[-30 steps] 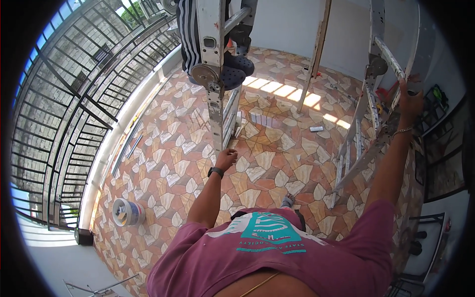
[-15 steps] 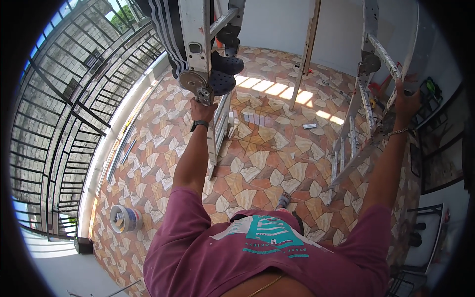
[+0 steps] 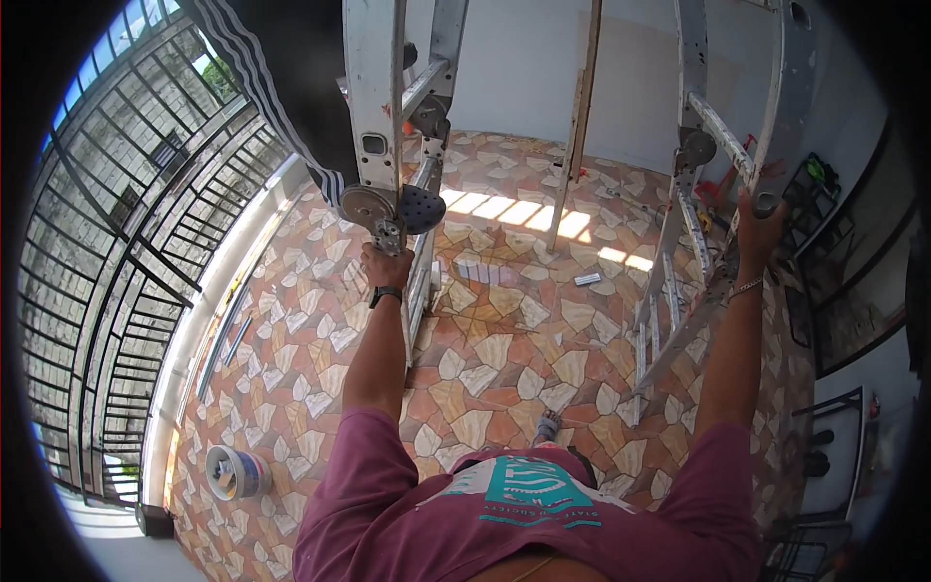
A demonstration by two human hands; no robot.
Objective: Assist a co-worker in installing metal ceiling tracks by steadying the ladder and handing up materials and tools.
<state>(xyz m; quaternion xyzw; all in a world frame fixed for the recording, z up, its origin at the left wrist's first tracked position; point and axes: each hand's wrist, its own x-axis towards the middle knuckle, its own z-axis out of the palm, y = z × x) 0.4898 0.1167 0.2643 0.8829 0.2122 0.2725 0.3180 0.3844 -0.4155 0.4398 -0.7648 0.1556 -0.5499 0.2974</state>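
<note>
An aluminium folding ladder with round hinges stands before me, one rail (image 3: 375, 107) on the left and another rail (image 3: 777, 107) on the right. My left hand (image 3: 387, 264) is closed around the left rail, just under its hinge (image 3: 369, 206). On the right, my right hand (image 3: 759, 233) grips the other rail below a rung (image 3: 722, 131). Another person's dark trouser leg (image 3: 301, 87) with white stripes is right beside the left rail. That person's dark clog (image 3: 422, 210) shows behind the hinge; their other foot is hidden.
Stone-patterned tiles (image 3: 485, 378) cover the floor. A wooden post (image 3: 572, 136) rises beyond the ladder. To the left stand a barred metal gate (image 3: 107, 281) and a bucket (image 3: 254, 477) with things inside. A small pale block (image 3: 588, 279) lies on the tiles. Dark-framed furniture (image 3: 853, 281) lines the right side.
The view has shifted, so floor and bucket sit lower in the picture. The striped trouser leg fills more of the upper left, and one clog shows instead of two. Both hands keep their hold.
</note>
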